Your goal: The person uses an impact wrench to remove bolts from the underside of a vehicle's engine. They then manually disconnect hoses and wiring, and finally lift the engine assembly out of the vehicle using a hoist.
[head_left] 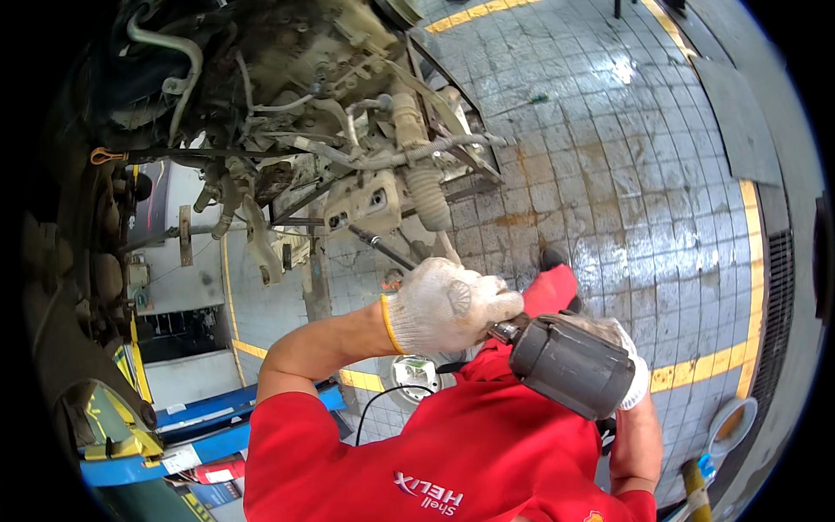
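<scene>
I am in a vehicle repair workshop, shown by the grimy machinery [296, 61], my power wrench [570, 365] and the stained, yellow-lined tile floor [648, 204].

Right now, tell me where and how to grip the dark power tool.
Grip the power tool at its rear end, probably best from the person's right, where the right hand is. Its thick, rounded body slants, the narrow nose pointing up-left toward the left hand. Any handle is hidden from this view.
</scene>
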The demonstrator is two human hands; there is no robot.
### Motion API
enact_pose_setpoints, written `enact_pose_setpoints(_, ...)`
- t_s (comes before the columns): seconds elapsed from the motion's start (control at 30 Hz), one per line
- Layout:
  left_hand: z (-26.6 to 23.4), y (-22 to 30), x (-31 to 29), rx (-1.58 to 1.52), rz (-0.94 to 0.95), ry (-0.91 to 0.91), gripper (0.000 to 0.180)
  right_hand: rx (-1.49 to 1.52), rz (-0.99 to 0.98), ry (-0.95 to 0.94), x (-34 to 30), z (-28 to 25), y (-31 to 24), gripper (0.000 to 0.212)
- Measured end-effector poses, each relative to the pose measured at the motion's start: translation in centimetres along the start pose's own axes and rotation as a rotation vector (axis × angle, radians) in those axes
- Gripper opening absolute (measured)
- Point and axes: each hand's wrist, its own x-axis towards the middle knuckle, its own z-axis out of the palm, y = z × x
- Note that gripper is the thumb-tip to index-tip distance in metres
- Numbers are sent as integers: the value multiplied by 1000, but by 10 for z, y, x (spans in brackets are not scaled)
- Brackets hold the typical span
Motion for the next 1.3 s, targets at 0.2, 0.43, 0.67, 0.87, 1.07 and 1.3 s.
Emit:
enact_pose_setpoints(0.2, -33, -49, 47, 155, 67, 225, 23, 415, 223, 263, 35, -36, 19, 37)
enact_pose_setpoints(0.43, -74, -106, 84, 267, 48, 427, 34, -902, -3, 201, 111, -98, 39, 38)
enact_pose_setpoints(0.67, -104, -120, 103, 486, -94, 645, 40, -111, 3, 40, 191, -143, -33, 41)
enact_pose_setpoints(0.87, -61, -162, 20, 444, -655, 1314, 42, 297, -117, -177, 243, -225, -85, 53)
enact_pose_setpoints(1.07, -71, -228, -30, 9, -1582, 1542, 82, 286, 24, -150, 319, -206, -114, 43)
enact_pose_setpoints(1.3, -76, -254, -17, 258, -1984, 1372, 50, 108, 81, -168, 380, -166, -111, 36)
